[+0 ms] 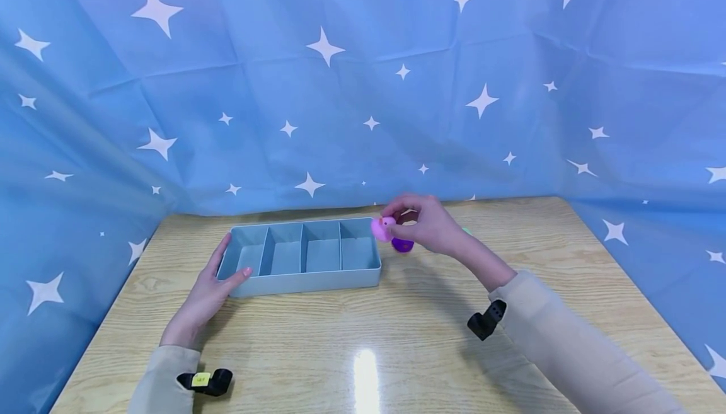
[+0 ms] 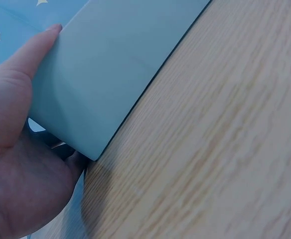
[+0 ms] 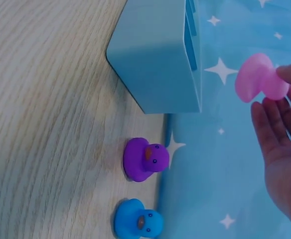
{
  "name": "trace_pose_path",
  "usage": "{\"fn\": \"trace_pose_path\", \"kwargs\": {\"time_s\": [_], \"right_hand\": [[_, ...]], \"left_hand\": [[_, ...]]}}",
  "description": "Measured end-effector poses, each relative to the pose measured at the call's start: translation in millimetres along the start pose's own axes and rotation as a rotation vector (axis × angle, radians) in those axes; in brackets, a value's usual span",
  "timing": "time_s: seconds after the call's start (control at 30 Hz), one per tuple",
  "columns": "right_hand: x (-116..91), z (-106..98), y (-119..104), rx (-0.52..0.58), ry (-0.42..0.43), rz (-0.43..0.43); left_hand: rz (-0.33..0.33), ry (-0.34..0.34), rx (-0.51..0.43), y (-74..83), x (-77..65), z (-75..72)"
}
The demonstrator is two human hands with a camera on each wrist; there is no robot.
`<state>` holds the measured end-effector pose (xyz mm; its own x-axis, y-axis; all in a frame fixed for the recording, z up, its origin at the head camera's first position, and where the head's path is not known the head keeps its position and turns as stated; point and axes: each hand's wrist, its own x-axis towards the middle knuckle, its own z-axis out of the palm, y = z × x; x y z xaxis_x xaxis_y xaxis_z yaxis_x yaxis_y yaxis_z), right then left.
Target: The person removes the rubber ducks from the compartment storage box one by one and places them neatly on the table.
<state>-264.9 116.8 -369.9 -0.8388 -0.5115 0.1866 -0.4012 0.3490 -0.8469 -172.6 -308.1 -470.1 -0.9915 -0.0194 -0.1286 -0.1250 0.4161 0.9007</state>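
Observation:
My right hand pinches a pink rubber duck by its head, up in the air by the right end of a blue-grey compartment box. Several compartments run side by side in the box, and no object shows inside them. At the box's left end, my left hand grips it, thumb over the front wall and fingers along the left side. On the table to the right of the box sits a purple rubber duck, partly behind the right hand in the head view.
A blue rubber duck sits beside the purple one in the right wrist view. A bit of something green peeks out behind the right wrist. The wooden table meets a blue star-patterned cloth at the back.

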Motion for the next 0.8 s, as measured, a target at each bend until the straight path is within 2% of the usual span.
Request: {"fn": "trace_pose_path", "kwargs": {"time_s": [0.2, 0.4, 0.8], "right_hand": [[-0.7, 0.2, 2.8, 0.015, 0.012, 0.025], [-0.4, 0.4, 3.6, 0.019, 0.015, 0.045], [0.1, -4.7, 1.4, 0.027, 0.022, 0.032]], "left_hand": [[-0.004, 0.001, -0.005, -2.9, 2.2, -0.3], [-0.001, 0.003, -0.004, 0.6, -1.0, 0.3], [0.010, -0.001, -0.009, 1.5, -1.6, 0.3]]}}
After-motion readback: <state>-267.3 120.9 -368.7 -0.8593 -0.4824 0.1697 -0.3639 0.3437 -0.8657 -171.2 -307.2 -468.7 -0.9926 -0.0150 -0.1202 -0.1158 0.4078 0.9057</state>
